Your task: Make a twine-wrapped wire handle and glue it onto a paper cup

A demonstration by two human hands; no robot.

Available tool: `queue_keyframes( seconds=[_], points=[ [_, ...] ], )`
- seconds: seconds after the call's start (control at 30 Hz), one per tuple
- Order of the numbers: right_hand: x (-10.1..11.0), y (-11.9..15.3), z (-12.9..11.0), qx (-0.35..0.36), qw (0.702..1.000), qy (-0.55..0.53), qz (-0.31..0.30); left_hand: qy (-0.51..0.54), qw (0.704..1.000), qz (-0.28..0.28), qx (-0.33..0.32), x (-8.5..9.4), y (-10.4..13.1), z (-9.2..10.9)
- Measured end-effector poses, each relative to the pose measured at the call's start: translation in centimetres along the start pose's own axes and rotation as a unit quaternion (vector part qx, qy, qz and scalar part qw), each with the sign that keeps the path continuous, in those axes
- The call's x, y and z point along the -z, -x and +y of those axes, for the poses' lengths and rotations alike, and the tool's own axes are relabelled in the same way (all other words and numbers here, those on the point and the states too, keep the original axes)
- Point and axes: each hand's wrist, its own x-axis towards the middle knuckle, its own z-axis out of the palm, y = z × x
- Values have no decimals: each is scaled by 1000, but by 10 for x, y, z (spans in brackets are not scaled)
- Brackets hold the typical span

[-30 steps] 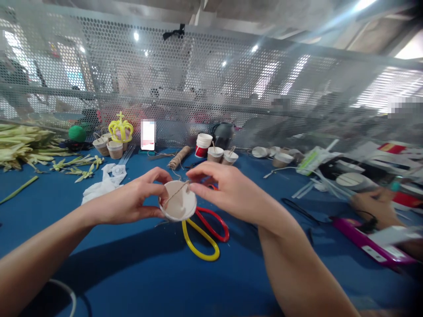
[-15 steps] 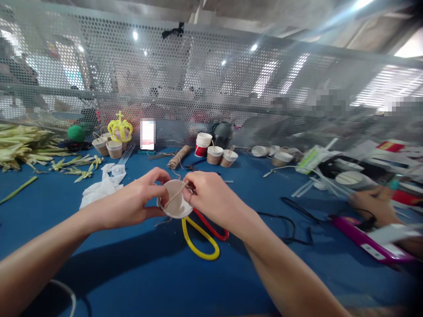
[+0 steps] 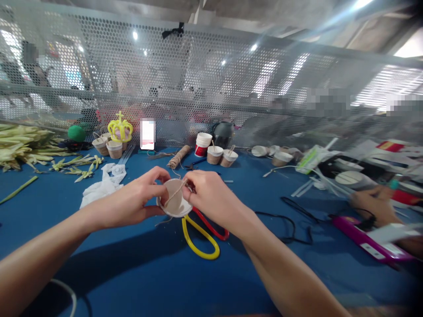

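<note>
A small paper cup (image 3: pixel 175 208) is tipped so that its mouth faces me, above the blue table. My left hand (image 3: pixel 145 193) grips its left rim, with fingers reaching inside. A piece of twine (image 3: pixel 175 194) crosses the cup's mouth. My right hand (image 3: pixel 206 185) pinches the upper end of that twine at the right rim. Under the cup and my right hand lie scissors with one yellow handle (image 3: pixel 201 240) and one red handle (image 3: pixel 214 230); their blades are hidden.
Behind the cup lies a roll of twine (image 3: pixel 179 157), near a white tub (image 3: pixel 202 145) and several small cups (image 3: pixel 214 155). White tissue (image 3: pixel 101 189) is at left. At right, another person's hand (image 3: pixel 373 204) is by a purple power strip (image 3: pixel 363 237) and black cable (image 3: pixel 294 229).
Both hands keep nearly the same place and grip. The cup and twine have shifted very slightly; a person beyond the mesh at far left has moved.
</note>
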Motion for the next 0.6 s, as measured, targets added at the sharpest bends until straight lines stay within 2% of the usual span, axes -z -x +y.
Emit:
queue_keyframes(
  seconds=[0.6],
  points=[
    [3, 5, -3, -5, 998, 42, 55, -25, 998, 44, -26, -1, -1, 0]
  ],
)
